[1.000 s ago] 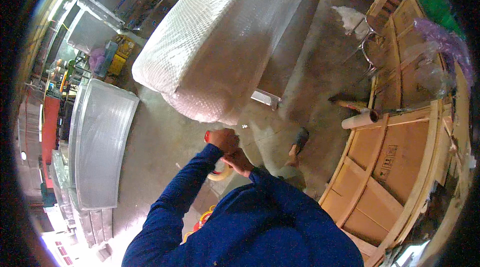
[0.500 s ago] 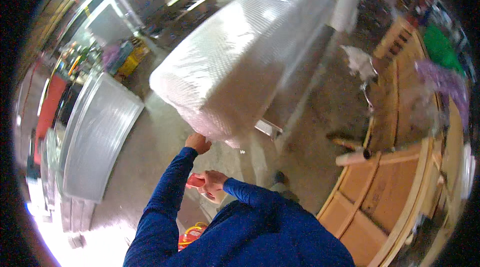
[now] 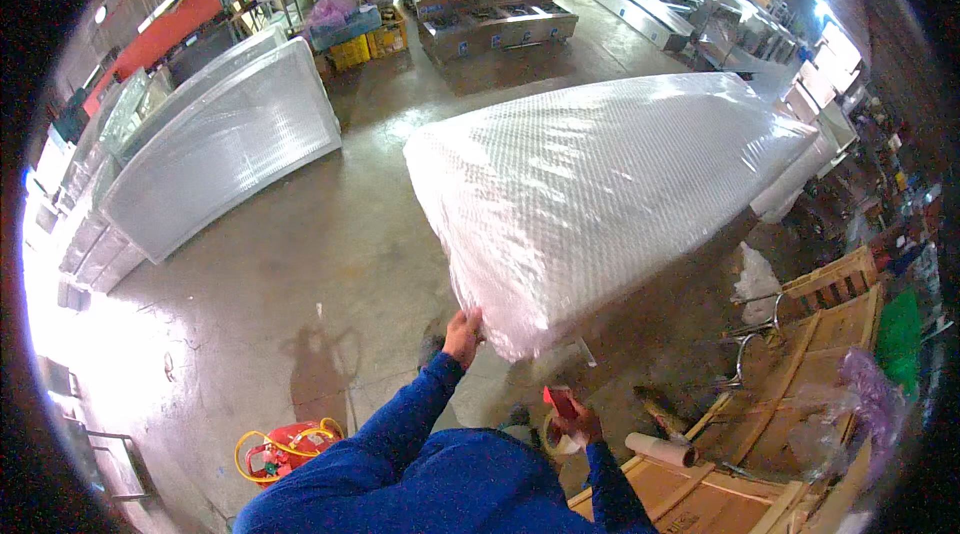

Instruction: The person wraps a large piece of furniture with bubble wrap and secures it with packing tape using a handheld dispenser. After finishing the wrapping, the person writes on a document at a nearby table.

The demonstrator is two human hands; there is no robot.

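Wrapping looks mostly done: film covers the visible faces of the bubble-wrapped block (image 3: pixel 600 184), though its bunched near corner seems not yet fastened. It lies ahead of the 2 hands: the left hand (image 3: pixel 463 337) pinches its near edge; the right hand (image 3: pixel 580 424), apart from it, grips a red tape dispenser (image 3: pixel 561 400).

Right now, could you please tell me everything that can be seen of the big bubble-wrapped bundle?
The bubble-wrapped bundle is long and box-like, with a broad upper face and rounded near corners. Its whitish plastic looks finely dimpled and wrinkled, with bright glossy patches; what lies inside cannot be made out. It lies right of centre, running from near the person toward the upper right. The left hand appears to touch its near end. Its underside is hidden.
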